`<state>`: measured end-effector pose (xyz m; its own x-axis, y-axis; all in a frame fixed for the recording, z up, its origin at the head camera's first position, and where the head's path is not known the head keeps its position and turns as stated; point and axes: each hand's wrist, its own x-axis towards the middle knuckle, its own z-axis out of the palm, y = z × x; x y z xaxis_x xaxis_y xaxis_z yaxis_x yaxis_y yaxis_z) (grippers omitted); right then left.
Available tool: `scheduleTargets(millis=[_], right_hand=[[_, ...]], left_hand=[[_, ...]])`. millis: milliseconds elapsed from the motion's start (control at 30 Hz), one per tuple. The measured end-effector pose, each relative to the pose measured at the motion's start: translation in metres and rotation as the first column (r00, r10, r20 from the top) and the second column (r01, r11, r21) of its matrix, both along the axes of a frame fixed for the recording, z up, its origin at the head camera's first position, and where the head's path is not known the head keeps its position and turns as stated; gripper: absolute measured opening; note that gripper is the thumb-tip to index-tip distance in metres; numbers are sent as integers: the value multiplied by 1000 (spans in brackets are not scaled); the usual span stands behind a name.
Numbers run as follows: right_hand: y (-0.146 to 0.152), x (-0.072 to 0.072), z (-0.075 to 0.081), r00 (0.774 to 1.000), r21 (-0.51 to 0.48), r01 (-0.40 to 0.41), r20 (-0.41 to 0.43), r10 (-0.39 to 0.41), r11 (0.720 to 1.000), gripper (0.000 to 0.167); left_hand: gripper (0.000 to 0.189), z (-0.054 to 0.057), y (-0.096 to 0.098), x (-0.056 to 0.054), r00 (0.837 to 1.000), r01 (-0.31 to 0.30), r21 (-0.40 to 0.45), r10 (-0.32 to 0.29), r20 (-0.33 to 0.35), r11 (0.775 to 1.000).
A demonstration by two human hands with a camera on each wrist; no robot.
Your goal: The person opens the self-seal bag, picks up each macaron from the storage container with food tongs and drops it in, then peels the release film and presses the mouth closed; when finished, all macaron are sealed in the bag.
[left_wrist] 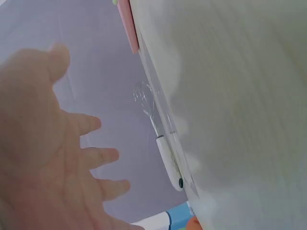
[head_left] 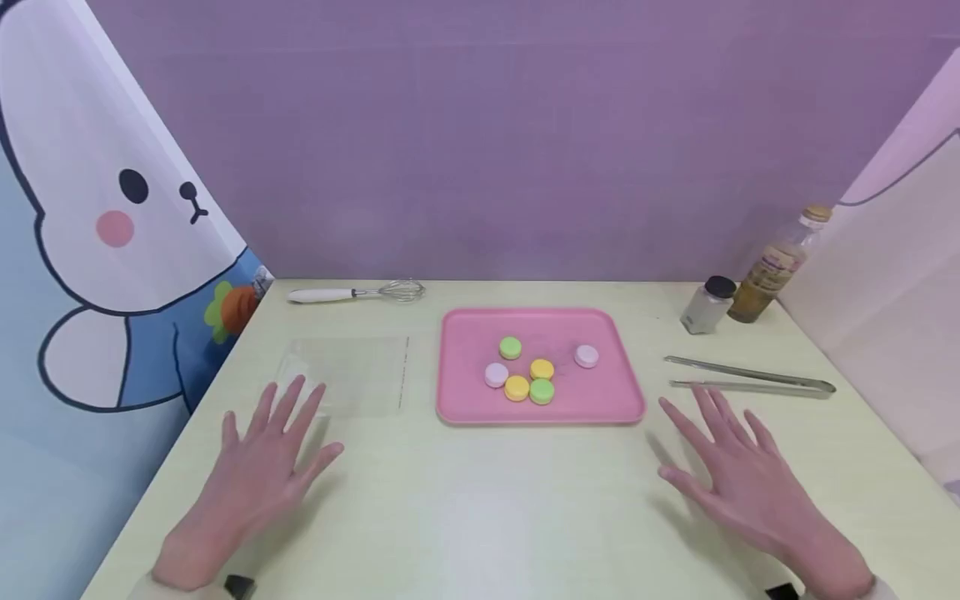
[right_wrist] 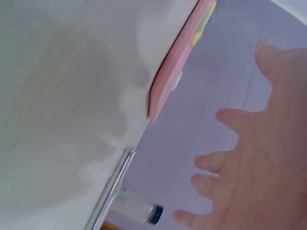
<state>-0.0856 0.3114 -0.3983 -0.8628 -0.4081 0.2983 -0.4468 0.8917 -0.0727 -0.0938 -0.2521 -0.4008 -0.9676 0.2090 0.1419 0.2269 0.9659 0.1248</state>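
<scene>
My left hand (head_left: pixel 262 475) is spread over the table's left side, fingers straight, holding nothing. Just beyond its fingertips lies a flat clear plastic bag (head_left: pixel 345 375). My right hand (head_left: pixel 750 483) is spread likewise on the other side, empty, its fingertips close to the metal tongs (head_left: pixel 750 377). Between the hands and farther back sits a pink tray (head_left: pixel 465 333). Several macarons lie on it: green ones (head_left: pixel 510 347), yellow ones (head_left: pixel 517 388) and pale lilac ones (head_left: pixel 587 357). In both wrist views the palm hovers above the tabletop with the fingers apart.
A whisk (head_left: pixel 356 292) with a white handle lies along the back left edge. At the back right stand a small black-capped jar (head_left: pixel 707 307) and a corked bottle (head_left: pixel 772 271) of brownish contents. A purple cloth (head_left: pixel 480 142) hangs behind the table (head_left: pixel 480 500).
</scene>
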Motion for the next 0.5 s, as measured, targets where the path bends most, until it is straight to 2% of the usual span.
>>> scheduleTargets(millis=[100,200,267,333,400,500], right_hand=[[-12,-7,4,998,-3,-59,-28,58,998,74],[-26,-17,7,987,-9,-155,-51,154,988,66],[-38,-25,8,970,-23,-238,-59,236,971,60],[-53,-32,8,947,-42,-318,-59,315,947,55],[-70,-40,8,924,-56,-381,-58,378,923,52],[-96,-48,8,895,-56,-444,-61,441,894,47]], left_hand=[[73,3,4,-9,1000,29,11,-29,-11,1000],[57,6,6,-20,995,77,13,-76,-72,997],[48,7,7,-27,985,113,5,-111,-129,994],[42,8,7,-33,979,135,2,-133,-157,991],[37,8,7,-41,975,149,-5,-148,-167,989],[33,6,6,-53,980,151,5,-149,-131,988]])
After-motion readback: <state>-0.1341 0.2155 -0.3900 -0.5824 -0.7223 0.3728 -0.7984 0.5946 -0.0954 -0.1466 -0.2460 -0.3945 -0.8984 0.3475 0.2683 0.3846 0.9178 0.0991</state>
